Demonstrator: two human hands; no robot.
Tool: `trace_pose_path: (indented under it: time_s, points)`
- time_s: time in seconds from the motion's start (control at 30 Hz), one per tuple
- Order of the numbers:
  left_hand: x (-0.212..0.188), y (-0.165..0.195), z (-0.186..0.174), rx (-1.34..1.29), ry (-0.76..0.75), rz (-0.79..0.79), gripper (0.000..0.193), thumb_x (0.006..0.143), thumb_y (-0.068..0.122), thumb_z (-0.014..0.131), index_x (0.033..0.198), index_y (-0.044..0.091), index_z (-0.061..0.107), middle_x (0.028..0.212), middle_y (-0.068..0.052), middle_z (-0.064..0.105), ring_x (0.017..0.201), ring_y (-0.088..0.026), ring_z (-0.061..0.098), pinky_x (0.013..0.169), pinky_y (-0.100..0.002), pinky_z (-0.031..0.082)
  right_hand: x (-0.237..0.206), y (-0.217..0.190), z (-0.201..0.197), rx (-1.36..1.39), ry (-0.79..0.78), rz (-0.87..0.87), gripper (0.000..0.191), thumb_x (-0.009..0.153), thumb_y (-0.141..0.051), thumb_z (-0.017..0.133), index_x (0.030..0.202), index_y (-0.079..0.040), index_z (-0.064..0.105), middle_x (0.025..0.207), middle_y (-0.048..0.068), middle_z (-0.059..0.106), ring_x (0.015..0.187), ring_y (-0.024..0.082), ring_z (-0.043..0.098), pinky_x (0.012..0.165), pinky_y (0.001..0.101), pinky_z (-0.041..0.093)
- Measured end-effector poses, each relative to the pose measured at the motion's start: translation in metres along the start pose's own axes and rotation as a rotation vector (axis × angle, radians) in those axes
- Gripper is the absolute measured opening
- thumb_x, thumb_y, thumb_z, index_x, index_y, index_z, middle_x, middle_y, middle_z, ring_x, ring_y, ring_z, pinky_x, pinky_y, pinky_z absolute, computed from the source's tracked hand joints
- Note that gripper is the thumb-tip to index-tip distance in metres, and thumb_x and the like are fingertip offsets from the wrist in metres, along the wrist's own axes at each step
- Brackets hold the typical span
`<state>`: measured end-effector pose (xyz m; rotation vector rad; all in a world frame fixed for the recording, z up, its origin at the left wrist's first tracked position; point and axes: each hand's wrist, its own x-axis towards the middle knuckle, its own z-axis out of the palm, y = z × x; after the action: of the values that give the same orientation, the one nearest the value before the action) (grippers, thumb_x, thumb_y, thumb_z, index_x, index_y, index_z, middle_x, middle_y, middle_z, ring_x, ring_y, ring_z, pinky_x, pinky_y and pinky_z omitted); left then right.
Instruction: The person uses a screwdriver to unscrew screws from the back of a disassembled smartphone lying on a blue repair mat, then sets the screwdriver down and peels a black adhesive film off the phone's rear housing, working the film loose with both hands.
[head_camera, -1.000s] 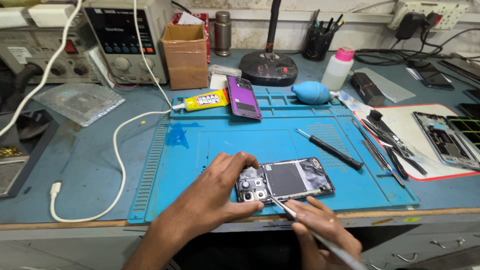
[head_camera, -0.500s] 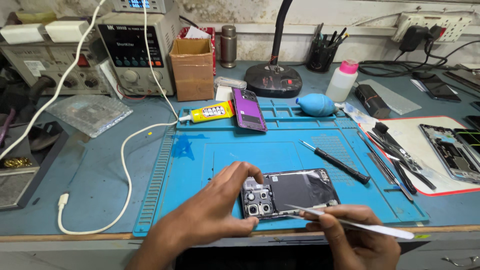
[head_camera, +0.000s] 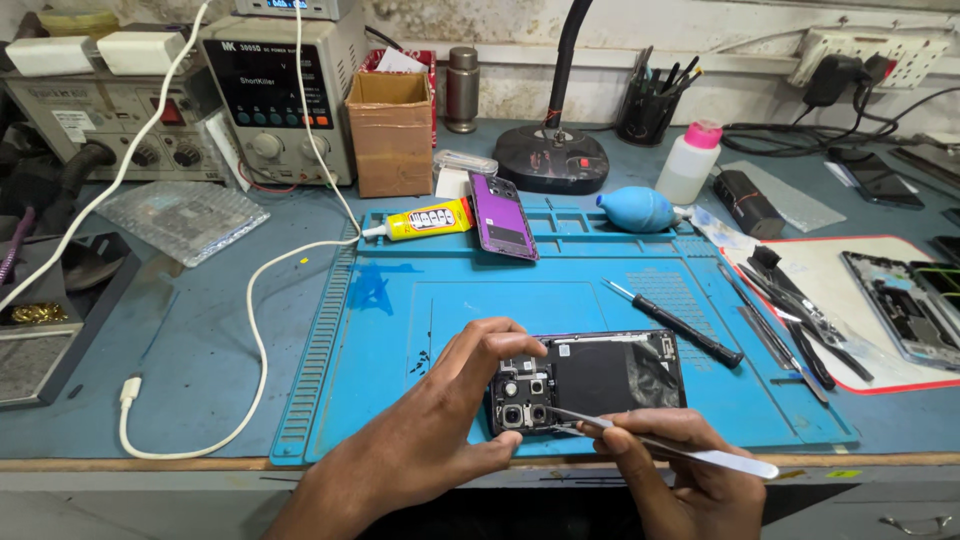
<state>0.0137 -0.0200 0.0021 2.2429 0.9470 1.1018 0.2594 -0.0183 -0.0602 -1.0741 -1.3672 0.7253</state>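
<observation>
Blue mat (head_camera: 420, 310) on bench: left hand (head_camera: 440, 420) grips opened phone (head_camera: 600, 375) at 9 o'clock edge; right hand (head_camera: 680, 470) pinches tweezers (head_camera: 660, 445), tips at cam. module.

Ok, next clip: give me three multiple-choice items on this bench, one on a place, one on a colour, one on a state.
1. Where does the glue tube lie?
A on the mat's top edge
B in the cardboard box
C off the bench

2. What colour is the bottle's cap?
A green
B pink
C black

3. How is the phone?
A sealed
B face up
C opened, camera parts showing

A: the tube rests beside the purple cover.
B: the cap is pink.
C: the left hand steadies it while the right hand's tweezers touch it.
</observation>
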Motion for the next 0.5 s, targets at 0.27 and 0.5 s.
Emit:
trace_pose_path:
  time_s: [0.27,0.5]
  points:
    - [0.002,0.001,0.000,-0.013,0.004,0.000,0.073,0.079,0.004,0.075,0.142,0.010,0.040,0.139,-0.018,0.048,0.140,-0.040,0.049,0.113,-0.046,0.044,0.004,-0.005,0.002,-0.073,-0.036,-0.066,0.011,0.081,-0.002,0.078,0.091,0.002,0.075,0.085,0.016,0.077,0.083,0.020,0.083,0.071,0.0304,0.067]
    - [0.003,0.002,-0.005,-0.060,-0.036,-0.074,0.067,0.081,0.007,0.073,0.141,0.009,0.043,0.136,-0.015,0.050,0.135,-0.036,0.053,0.109,-0.044,0.046,-0.001,-0.013,0.001,-0.162,-0.112,-0.154,0.014,0.082,-0.003,0.078,0.096,-0.001,0.079,0.086,0.010,0.083,0.082,0.015,0.081,0.073,0.0276,0.065]
